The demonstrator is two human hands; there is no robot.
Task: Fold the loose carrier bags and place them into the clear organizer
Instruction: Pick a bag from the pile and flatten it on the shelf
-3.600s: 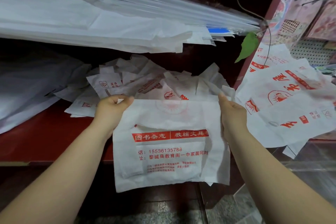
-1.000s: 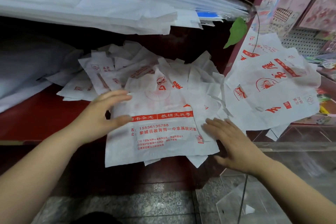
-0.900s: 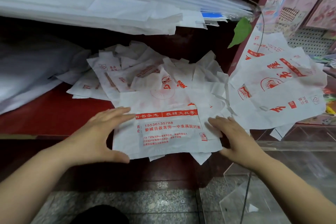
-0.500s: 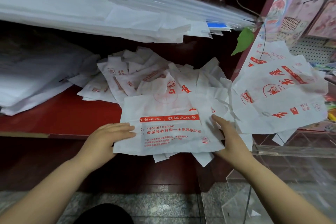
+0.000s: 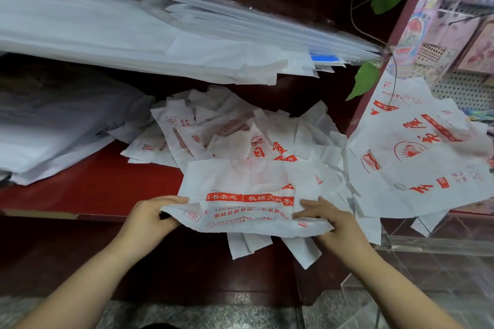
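Since 0.5 s ago both hands closed on the bag's near edge & lifted it, curling it up. L hand (image 5: pixel 149 218) pinches the carrier bag (image 5: pixel 240 181) at its left corner, fingers curled round. R hand (image 5: pixel 331 222) grips the right corner, fingers on top, thumb hidden. Bag spans between the grips, far part lying on the bag pile (image 5: pixel 227 128) & red shelf (image 5: pixel 93 181). Clear organizer (image 5: pixel 427 262) is just below-right of R hand.

Bag (image 5: pixel 248 189) — thin white plastic, matt, creased, red print. Shelf (image 5: pixel 93 189) — red, smooth, faint sheen. Organizer (image 5: pixel 427 246), near right: clear hard plastic, glossy. Floor (image 5: pixel 187 312): speckled stone, polished.
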